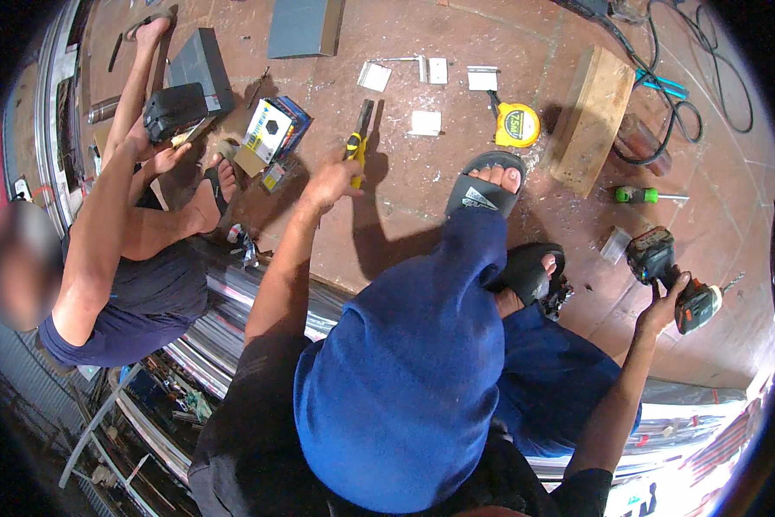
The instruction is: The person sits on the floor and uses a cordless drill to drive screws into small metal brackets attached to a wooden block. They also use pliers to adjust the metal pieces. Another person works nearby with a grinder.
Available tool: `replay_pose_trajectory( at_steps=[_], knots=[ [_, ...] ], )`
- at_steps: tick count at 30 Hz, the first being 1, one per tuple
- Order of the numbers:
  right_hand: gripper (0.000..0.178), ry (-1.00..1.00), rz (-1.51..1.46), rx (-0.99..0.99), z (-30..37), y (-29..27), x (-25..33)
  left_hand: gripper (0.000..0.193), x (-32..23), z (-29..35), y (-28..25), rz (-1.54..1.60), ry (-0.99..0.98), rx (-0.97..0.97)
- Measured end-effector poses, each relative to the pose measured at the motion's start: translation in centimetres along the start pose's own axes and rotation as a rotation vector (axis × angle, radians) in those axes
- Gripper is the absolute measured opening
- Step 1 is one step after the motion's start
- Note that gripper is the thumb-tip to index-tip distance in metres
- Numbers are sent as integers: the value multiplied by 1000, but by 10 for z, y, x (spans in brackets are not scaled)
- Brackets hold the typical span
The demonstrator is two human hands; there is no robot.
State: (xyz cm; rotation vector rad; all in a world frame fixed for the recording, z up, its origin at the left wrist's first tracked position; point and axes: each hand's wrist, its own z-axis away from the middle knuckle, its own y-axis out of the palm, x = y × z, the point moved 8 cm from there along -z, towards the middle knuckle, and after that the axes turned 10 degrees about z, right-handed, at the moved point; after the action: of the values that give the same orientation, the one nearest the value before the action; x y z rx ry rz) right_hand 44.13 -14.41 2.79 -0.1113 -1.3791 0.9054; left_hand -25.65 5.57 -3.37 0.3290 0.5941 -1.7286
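My left hand [330,183] is closed around the yellow and black handles of a pair of pliers [365,121], its dark jaws pointing away from me. Far off to the right, my right hand [662,308] grips a black cordless drill [696,310] by its handle, with a bit in the chuck facing right. Small pale metal brackets [425,123] lie on the floor beyond the pliers. Beside them is a yellow tape measure [516,126]. A green-handled screwdriver [636,196] and a small clear box [614,245] rest nearer the drill.
On the left, a co-worker's hands [174,157] hold a dark power tool [172,112] by a grey metal profile [205,60]. Small boxes [274,133] stand between us. A wooden block [590,121] and black cables [655,52] lie at the right. Long metal profiles [232,297] run near me.
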Motion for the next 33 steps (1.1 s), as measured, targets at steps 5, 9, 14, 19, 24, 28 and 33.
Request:
replay_pose_trajectory(
  at_steps=[5,9,14,19,24,28,33],
  knots=[
    [59,11,12,4,-2,0,1,43,-25,-17,-1,-226,-19,-80],
    [59,24,15,10,-1,2,2,42,-40,-30,-5,-460,1,-114],
    [55,17,2,-10,-1,2,3,40,-60,-33,-5,-791,141,-161],
    [50,41,-7,11,-4,2,-1,43,-59,1,26,362,89,284],
    [42,27,-26,1,-5,3,-4,60,-81,69,105,865,25,1197],
    [52,-55,27,-40,-2,4,2,60,-70,68,186,747,-304,1268],
    [52,2,47,-40,6,7,6,54,-59,53,267,354,-274,1169]
  ],
)
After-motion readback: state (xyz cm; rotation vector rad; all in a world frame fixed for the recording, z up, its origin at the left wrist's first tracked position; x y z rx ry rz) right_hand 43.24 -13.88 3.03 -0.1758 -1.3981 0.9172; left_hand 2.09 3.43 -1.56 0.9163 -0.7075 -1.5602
